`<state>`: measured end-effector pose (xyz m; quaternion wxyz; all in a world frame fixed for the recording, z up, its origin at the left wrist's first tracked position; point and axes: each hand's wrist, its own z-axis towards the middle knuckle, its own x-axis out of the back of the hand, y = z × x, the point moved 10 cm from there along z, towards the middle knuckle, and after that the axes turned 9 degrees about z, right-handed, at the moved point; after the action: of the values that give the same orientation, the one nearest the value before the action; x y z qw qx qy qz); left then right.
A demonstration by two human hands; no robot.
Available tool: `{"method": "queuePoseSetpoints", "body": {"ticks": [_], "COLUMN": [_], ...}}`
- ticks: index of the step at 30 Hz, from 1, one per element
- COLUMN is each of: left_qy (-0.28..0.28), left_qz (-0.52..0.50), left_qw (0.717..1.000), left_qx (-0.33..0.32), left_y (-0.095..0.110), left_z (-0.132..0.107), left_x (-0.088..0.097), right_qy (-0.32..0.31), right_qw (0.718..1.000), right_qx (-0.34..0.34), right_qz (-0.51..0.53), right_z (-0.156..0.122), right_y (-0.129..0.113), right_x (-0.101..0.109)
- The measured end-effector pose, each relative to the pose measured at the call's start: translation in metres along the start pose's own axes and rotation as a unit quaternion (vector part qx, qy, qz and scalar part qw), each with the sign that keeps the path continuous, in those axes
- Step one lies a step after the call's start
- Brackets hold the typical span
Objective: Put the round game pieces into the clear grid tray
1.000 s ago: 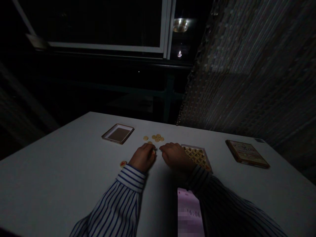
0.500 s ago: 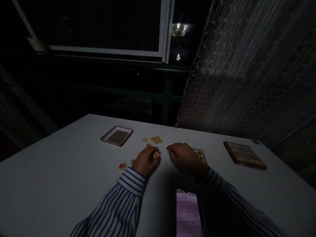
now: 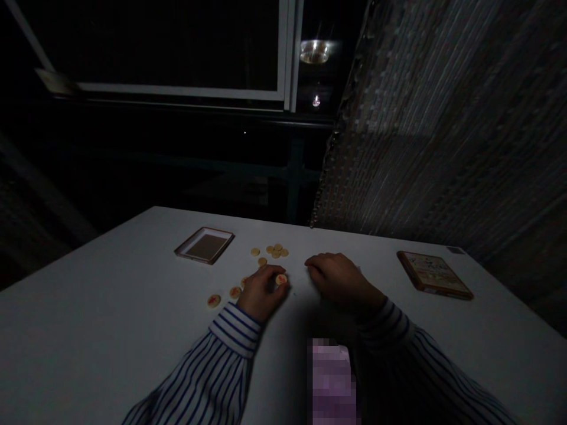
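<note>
My left hand point(image 3: 261, 293) pinches a round Chinese chess piece point(image 3: 281, 280) between thumb and fingertips, its red marking facing up. Just left of that hand, red-marked pieces point(image 3: 214, 301) lie in a slanting row on the table, one partly covered by my fingers. To the right, my right hand point(image 3: 339, 280) is closed, thumb against curled fingers. Whether it holds anything is hidden. Beyond my left hand sits a loose cluster of blank-looking pieces point(image 3: 277, 252), with a single piece point(image 3: 256, 251) beside it.
On the white table point(image 3: 133, 307), a shallow open box part point(image 3: 204, 245) lies back left. A flat printed box point(image 3: 435, 275) lies at the right. A pixelated purple patch point(image 3: 334, 378) is near the front edge. Bead-string curtains point(image 3: 411, 136) hang behind the right side.
My right hand has shifted slightly right and now covers the small tray of pieces seen behind it earlier. The left hand still holds its piece, having uncovered more of the row beside it.
</note>
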<state>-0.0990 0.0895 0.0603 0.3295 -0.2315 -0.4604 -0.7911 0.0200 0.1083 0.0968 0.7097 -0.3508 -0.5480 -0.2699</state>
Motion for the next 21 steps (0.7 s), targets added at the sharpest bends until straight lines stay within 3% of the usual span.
{"method": "queuePoseSetpoints", "body": {"ticks": [7, 21], "left_qy": [0.004, 0.011], "left_qz": [0.006, 0.001], "left_qw": [1.000, 1.000], "left_qx": [0.007, 0.029], "left_y": [0.003, 0.011], "left_z": [-0.001, -0.003], "left_x": [-0.002, -0.006], "right_qy": [-0.016, 0.029], "right_qw": [1.000, 0.999], "right_qx": [-0.027, -0.018], "right_qz": [0.006, 0.016], "right_z": [-0.005, -0.015], "right_y": [0.010, 0.018], "right_x": [0.009, 0.033]}}
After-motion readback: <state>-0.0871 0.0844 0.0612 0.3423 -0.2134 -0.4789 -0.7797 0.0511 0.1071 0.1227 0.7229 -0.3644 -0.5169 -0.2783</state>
